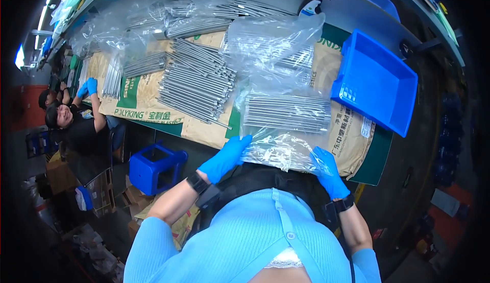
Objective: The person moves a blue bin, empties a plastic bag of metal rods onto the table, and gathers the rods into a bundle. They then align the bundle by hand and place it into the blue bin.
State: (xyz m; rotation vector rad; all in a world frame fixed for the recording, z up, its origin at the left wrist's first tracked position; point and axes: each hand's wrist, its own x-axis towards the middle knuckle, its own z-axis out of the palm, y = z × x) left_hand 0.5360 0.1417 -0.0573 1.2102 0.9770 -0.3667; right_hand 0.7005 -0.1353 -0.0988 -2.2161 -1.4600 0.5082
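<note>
In front of me a clear plastic bag [278,149] lies flat near the table's edge, with a row of thin metal rods [287,112] inside its far part. My left hand [224,159], in a blue glove, grips the bag's near left corner. At the near right corner my gloved right hand [329,173] has its fingers closed on the plastic. Just beyond, more bagged rods [270,45] lie under crumpled clear film. Left of the bag is a loose pile of metal rods [196,76].
Paper sacks [201,134] cover the table. A blue bin [380,86] sits at the right, a spray bottle [311,6] at the back. More rods [199,26] lie farther off. A blue stool [155,168] stands left below, and a co-worker [81,122] sits beyond.
</note>
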